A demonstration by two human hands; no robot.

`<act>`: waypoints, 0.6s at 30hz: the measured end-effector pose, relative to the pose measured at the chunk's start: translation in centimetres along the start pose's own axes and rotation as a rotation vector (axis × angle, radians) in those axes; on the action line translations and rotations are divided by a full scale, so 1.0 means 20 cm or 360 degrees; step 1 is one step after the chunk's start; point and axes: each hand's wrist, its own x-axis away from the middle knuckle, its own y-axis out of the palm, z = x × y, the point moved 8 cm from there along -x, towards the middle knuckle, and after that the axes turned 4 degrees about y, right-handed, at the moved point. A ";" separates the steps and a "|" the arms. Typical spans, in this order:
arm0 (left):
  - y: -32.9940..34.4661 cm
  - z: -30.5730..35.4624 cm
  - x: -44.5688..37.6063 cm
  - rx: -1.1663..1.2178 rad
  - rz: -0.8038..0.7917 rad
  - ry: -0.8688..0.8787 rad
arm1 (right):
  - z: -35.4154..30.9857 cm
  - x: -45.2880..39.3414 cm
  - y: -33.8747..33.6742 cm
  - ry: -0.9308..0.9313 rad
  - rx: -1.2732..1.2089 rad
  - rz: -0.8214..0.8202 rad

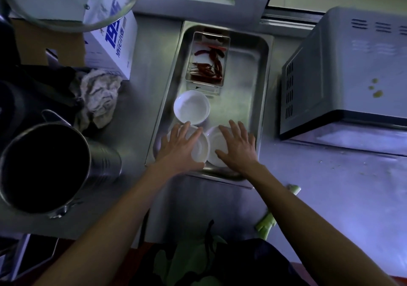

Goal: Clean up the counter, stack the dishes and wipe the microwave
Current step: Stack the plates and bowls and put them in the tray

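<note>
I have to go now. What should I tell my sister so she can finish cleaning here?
Left hand lies flat on the near-left white dish; right hand flat on the near-right dish. A third dish sits behind them, all in the steel tray.
Done: nothing stacked yet.
Left: stack the three dishes, wipe the yellow spots off the microwave using the rag, clear the green scraps.

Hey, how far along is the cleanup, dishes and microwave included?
Early on. Nothing looks finished. In hand: the left hand and right hand each rest on a white dish in the steel tray; a third white bowl sits unstacked behind. Left: yellow spots on the microwave, green scraps on the counter, and the rag lies unused.
</note>
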 end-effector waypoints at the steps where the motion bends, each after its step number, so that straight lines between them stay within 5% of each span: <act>1: 0.01 0.02 -0.01 -0.0012 -0.0010 0.0017 | 0.02 0.02 -0.04 -0.0002 -0.0005 0.0078; 18: 0.14 0.51 -0.31 -0.0258 -0.0157 0.0434 | 0.46 0.45 -0.18 0.0367 -0.0278 0.0344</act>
